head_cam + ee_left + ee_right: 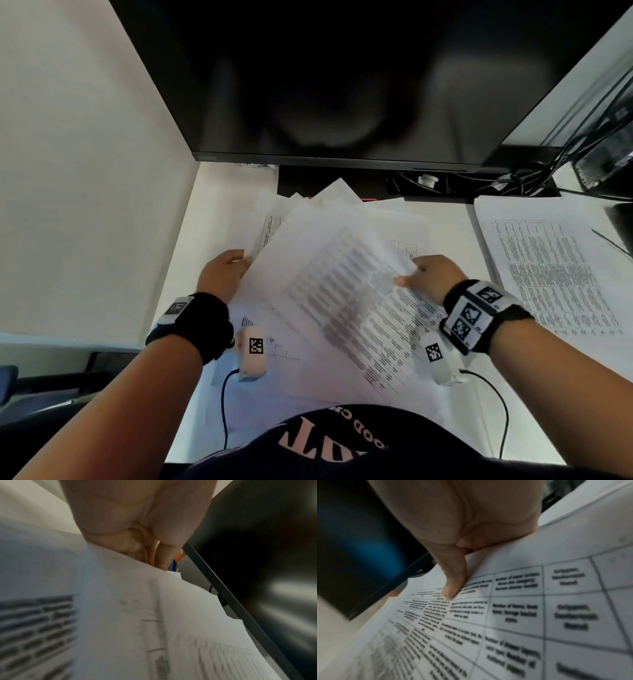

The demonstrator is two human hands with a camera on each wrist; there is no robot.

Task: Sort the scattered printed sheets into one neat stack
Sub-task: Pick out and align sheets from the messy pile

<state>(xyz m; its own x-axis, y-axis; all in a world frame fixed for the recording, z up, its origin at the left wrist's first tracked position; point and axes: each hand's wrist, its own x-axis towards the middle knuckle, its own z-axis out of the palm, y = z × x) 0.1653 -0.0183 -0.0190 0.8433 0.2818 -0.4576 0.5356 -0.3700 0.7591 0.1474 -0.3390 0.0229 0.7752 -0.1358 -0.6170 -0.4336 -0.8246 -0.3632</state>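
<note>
A loose, fanned bundle of printed sheets (342, 274) with tables of text is held between both hands above the white desk (455, 233). My left hand (236, 265) grips its left edge, and its fingers disappear behind the paper (120, 615) in the left wrist view. My right hand (416, 274) pinches the right edge. The thumb (453, 582) presses on top of the printed table (522, 608) while the other fingers are hidden underneath. The sheets are skewed, with corners sticking out toward the monitor.
A second pile of printed sheets (548, 274) lies on the desk at the right. A dark monitor (325, 85) hangs close over the back of the desk. Black cables (582, 154) and a device sit at the back right. A white partition wall (85, 171) bounds the left.
</note>
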